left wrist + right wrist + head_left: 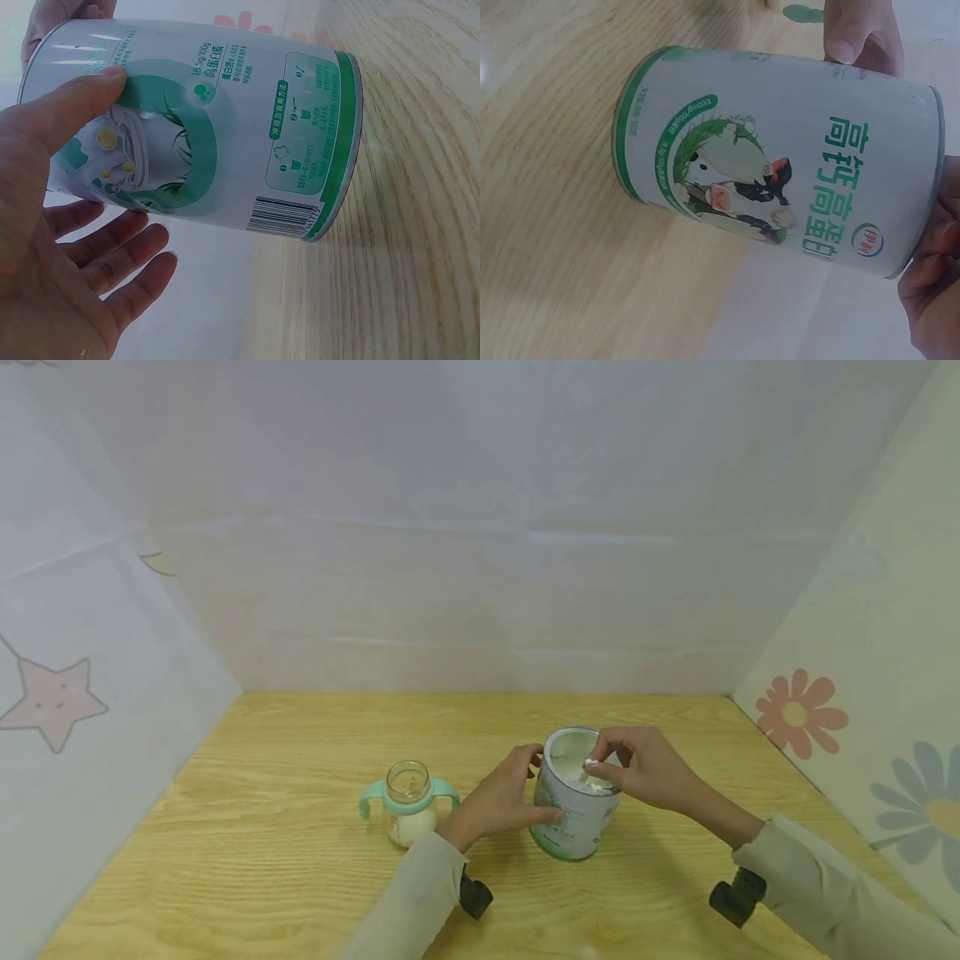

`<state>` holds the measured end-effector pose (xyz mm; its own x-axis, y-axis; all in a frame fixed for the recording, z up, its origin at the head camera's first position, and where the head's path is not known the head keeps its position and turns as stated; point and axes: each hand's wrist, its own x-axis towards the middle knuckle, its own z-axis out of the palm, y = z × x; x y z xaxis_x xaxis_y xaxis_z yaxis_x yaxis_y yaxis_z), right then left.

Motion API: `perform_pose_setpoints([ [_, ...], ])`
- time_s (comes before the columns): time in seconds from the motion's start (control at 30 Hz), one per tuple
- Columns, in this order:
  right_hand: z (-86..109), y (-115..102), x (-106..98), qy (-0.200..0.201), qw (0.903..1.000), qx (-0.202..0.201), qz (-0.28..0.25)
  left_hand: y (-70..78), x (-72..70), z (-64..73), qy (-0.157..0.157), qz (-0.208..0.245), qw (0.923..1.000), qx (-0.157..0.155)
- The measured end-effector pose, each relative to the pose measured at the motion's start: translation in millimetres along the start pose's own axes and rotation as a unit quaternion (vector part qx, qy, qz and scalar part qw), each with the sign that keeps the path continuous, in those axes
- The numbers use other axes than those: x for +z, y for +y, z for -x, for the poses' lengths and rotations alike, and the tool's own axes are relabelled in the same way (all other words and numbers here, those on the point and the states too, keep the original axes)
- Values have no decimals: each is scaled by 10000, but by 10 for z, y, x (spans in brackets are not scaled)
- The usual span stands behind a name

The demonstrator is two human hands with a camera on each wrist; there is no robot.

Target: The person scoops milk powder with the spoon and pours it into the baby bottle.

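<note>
A white and green milk powder can (pixel 573 828) stands on the table with its top open and pale powder inside. My left hand (pixel 512 793) holds it from the left, thumb along the near side and fingers round the far side; the left wrist view shows that thumb on the printed can (pixel 240 142). Over the can's mouth, my right hand (pixel 651 767) pinches the end of a small white scoop (pixel 592 764) between thumb and fingers. The scoop's lower part is hidden in the can. Cow artwork faces the right wrist view on the can (pixel 802 150).
Left of the can, beside my left wrist, stands an uncapped baby bottle (pixel 408 783) with mint green handles and pale powder in it. The wooden table (pixel 247 860) runs back to a pale wall (pixel 450 568), with printed sheets on both sides.
</note>
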<state>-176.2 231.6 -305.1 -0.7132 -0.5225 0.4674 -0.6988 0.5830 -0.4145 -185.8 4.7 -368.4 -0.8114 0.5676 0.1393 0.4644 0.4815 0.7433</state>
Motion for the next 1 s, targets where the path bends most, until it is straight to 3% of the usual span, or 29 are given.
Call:
perform_pose_setpoints([
  [0.33, -32, 5, 10, -329, 9991, 232, -136, 4, -14, 16, 41, -20, 10000, 48],
  [0.63, -16, 10, -34, -361, 9938, 1055, 34, -7, 7, -28, 57, -105, 9998, 173],
  [1.0, -106, -46, -104, -141, 9956, 922, -17, -8, -17, 1, 5, -106, 9999, 65],
])
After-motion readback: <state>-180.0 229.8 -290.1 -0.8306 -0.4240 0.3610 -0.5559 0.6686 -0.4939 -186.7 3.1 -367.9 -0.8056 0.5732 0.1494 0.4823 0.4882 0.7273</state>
